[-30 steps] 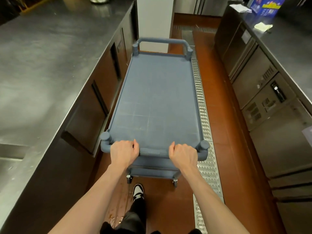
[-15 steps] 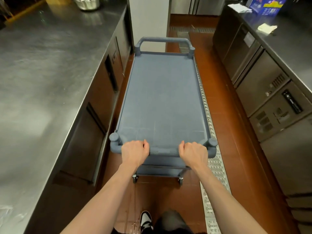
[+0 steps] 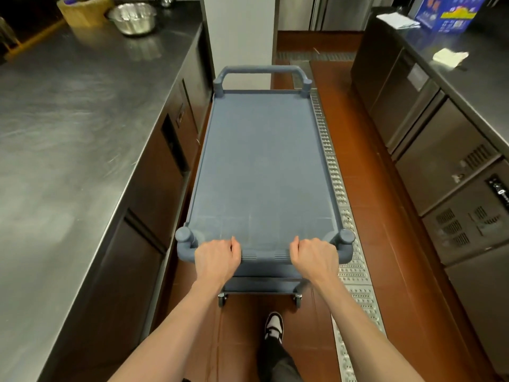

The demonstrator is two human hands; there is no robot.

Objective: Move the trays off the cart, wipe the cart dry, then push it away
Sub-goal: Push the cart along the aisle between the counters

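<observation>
Blue cart [image 3: 261, 166] between steel counters [image 3: 68, 128]

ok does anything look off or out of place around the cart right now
Nothing stands out. The cart sits straight in the aisle with a bare top shelf, right side along the floor drain. The left hand and right hand grip the near handle evenly. Faint pale scuffs mark the shelf, no puddles visible.

Both arms outstretched; left grip [image 3: 214, 257], right grip [image 3: 314, 257] curled, knuckles up, fingertips apparently hidden.
</observation>
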